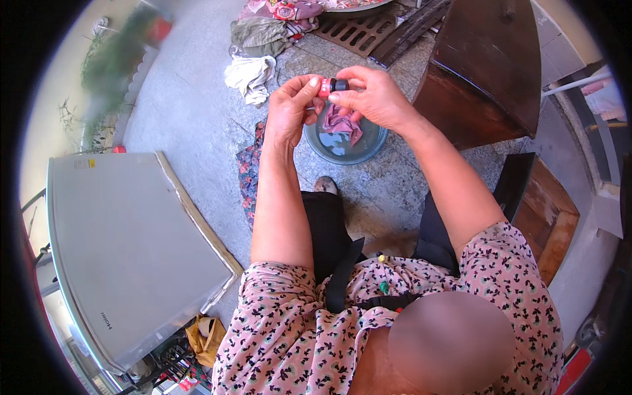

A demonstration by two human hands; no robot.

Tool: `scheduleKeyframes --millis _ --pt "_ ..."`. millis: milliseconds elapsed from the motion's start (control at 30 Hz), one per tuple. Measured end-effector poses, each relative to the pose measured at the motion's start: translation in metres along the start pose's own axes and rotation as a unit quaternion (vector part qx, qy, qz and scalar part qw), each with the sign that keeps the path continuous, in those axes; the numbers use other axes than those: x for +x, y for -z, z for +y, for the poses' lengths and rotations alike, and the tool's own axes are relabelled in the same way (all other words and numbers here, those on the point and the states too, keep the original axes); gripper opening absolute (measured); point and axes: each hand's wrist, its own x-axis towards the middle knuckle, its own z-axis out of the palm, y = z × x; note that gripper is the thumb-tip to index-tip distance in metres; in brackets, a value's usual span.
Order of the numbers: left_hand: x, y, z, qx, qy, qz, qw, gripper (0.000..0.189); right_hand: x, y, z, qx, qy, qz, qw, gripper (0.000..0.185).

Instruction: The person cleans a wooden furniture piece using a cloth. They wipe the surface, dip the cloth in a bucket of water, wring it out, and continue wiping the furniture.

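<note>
My left hand (pixel 291 103) pinches a small red bottle (pixel 324 88) with a black cap, held sideways between thumb and fingers. At the capped end, the thumb and fingers of my right hand (pixel 382 96) grip the black cap (pixel 340 85). The bottle bears writing. Below both hands stands a round basin (pixel 345 157) of water on the floor. A pink cloth (pixel 341 126) lies in it, partly covered from view by my right fingers.
Crumpled white (pixel 251 76) and grey-green cloths (pixel 264 37) lie ahead on the stone floor, near a slotted grate (pixel 353 37). A dark wooden cabinet (pixel 479 94) stands at right, a Haier appliance (pixel 133 237) at left. Floral fabric (pixel 247 170) lies beside my left arm.
</note>
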Motion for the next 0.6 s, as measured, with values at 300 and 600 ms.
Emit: scheduleKeyframes --millis 300,600 --pt "0.005 0.001 -0.003 0.103 -0.043 0.014 0.994 0.025 0.011 0.007 0.007 0.175 -0.126 0.039 0.976 0.022" --pt "0.006 -0.011 -0.016 0.173 -0.129 0.008 0.976 0.021 0.011 0.02 0.02 0.14 -0.06 0.014 0.988 0.024"
